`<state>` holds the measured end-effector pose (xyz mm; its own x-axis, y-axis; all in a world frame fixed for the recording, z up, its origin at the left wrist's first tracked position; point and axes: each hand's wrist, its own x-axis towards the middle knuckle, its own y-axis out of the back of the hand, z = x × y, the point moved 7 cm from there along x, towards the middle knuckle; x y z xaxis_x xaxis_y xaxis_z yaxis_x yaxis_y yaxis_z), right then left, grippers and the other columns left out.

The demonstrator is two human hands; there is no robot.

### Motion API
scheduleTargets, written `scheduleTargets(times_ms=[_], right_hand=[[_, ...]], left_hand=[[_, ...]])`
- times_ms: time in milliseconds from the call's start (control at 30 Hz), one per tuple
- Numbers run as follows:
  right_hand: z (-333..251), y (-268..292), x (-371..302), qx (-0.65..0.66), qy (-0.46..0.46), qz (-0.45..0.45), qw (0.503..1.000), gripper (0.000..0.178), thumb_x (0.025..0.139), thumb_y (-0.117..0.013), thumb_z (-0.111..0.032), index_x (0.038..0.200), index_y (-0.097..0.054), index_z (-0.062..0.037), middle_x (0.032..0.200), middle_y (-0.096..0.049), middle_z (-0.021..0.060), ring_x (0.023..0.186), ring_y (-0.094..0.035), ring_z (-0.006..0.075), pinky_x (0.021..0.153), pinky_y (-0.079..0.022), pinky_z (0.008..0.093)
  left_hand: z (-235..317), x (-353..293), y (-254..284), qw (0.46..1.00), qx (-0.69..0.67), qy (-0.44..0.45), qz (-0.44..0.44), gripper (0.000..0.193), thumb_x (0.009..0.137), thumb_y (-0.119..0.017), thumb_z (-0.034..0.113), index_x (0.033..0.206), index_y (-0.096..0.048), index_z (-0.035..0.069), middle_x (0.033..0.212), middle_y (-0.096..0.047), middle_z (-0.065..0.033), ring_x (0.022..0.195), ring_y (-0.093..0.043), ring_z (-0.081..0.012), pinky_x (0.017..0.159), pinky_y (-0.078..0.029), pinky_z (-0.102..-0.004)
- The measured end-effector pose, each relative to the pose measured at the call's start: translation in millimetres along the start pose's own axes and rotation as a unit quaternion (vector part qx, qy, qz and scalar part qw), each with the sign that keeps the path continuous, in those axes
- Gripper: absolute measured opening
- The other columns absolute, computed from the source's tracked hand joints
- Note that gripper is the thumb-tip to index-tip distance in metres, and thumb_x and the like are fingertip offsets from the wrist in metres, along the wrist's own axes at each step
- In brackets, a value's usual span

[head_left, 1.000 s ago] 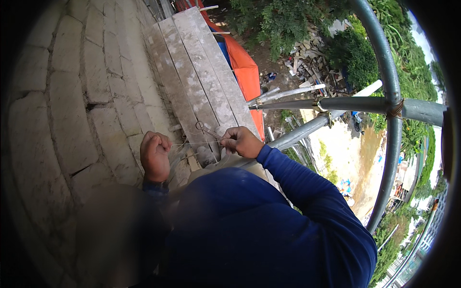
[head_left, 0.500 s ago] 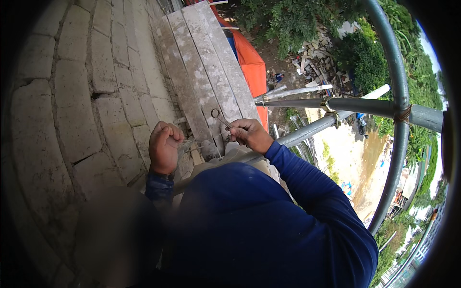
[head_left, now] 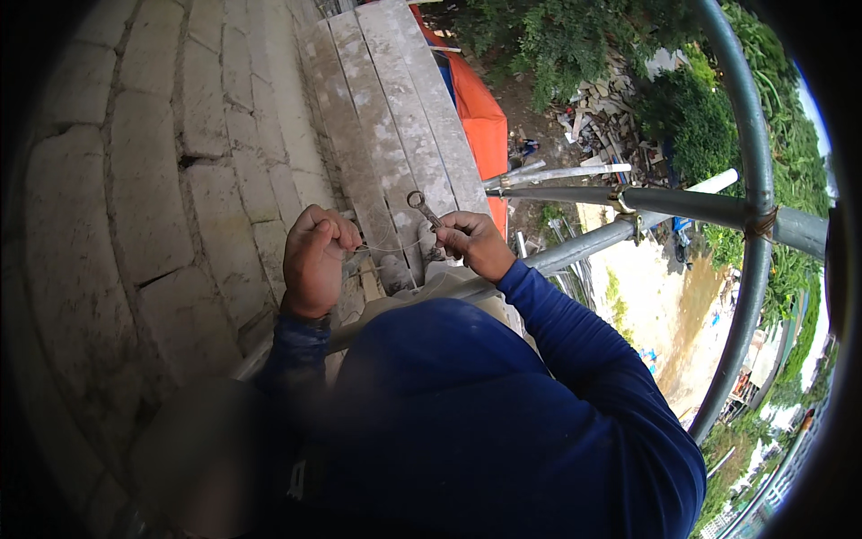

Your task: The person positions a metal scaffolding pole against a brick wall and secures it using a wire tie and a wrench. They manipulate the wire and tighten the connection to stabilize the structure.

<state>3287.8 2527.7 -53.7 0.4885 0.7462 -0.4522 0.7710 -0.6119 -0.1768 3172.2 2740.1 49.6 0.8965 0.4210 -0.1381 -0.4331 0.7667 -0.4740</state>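
Observation:
My right hand (head_left: 476, 244) is closed round the shank of a metal wrench (head_left: 431, 214), its ring end pointing up and away from me. Between my two hands a thin pale string (head_left: 384, 249) hangs in a loose curve. The fingers of my left hand (head_left: 314, 259) are curled and pinched together on the string, beside the block wall. What else may be inside that fist is hidden.
A rough block wall (head_left: 139, 193) rises on my left. Beyond my hands stretch scaffold planks (head_left: 395, 99) with an orange sheet (head_left: 480, 121) alongside. Metal scaffold pipes (head_left: 759, 162) cross at the right, joined by clamps (head_left: 621, 199). Far below lie rubble (head_left: 597, 117) and trees.
The view has shifted slightly. My left hand has turned, its fingers now pointing more toward the right hand, and the string shows as a slack curve. The wrench stays in my right hand.

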Motion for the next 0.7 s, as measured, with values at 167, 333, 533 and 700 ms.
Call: scheduleTargets(times_ms=[167, 333, 533, 700], right_hand=[[2, -1, 1, 0.034, 0.009, 0.015, 0.999, 0.014, 0.102, -0.065, -0.015, 0.1, -0.07, -0.0016, 0.078, -0.065, 0.0003, 0.068, -0.056, 0.0065, 0.062, -0.047, 0.0238], [12, 2, 4, 0.087, -0.001, 0.013, 0.996, 0.018, 0.103, -0.064, -0.017, 0.102, -0.07, 0.0001, 0.08, -0.068, 0.0022, 0.07, -0.06, 0.0076, 0.062, -0.048, 0.0243], [13, 7, 8, 0.059, 0.024, 0.013, 0.998, 0.022, 0.104, -0.063, -0.02, 0.103, -0.07, 0.0004, 0.081, -0.068, 0.002, 0.07, -0.059, 0.0074, 0.062, -0.047, 0.0238], [-2, 9, 5, 0.045, 0.024, 0.023, 0.998, 0.023, 0.104, -0.064, -0.021, 0.103, -0.07, 0.0004, 0.08, -0.066, 0.0009, 0.069, -0.059, 0.0073, 0.063, -0.047, 0.0238]], left_hand=[[4, 2, 2, 1.0, 0.007, -0.008, 0.011, 0.022, 0.102, -0.054, 0.024, 0.087, -0.047, 0.01, 0.081, -0.05, -0.0055, 0.079, -0.046, -0.0193, 0.077, -0.04, -0.0355], [5, 5, 6, 1.0, -0.006, -0.012, 0.019, 0.021, 0.103, -0.053, 0.023, 0.088, -0.047, 0.01, 0.082, -0.05, -0.0052, 0.079, -0.046, -0.0182, 0.077, -0.04, -0.0352], [3, 7, 9, 1.0, -0.006, -0.011, 0.022, 0.02, 0.103, -0.052, 0.022, 0.088, -0.047, 0.01, 0.082, -0.05, -0.0046, 0.079, -0.046, -0.0177, 0.078, -0.04, -0.0349], [2, 8, 12, 0.999, -0.007, -0.01, 0.033, 0.02, 0.103, -0.053, 0.022, 0.089, -0.047, 0.01, 0.082, -0.05, -0.0043, 0.08, -0.046, -0.0179, 0.078, -0.04, -0.0349]])
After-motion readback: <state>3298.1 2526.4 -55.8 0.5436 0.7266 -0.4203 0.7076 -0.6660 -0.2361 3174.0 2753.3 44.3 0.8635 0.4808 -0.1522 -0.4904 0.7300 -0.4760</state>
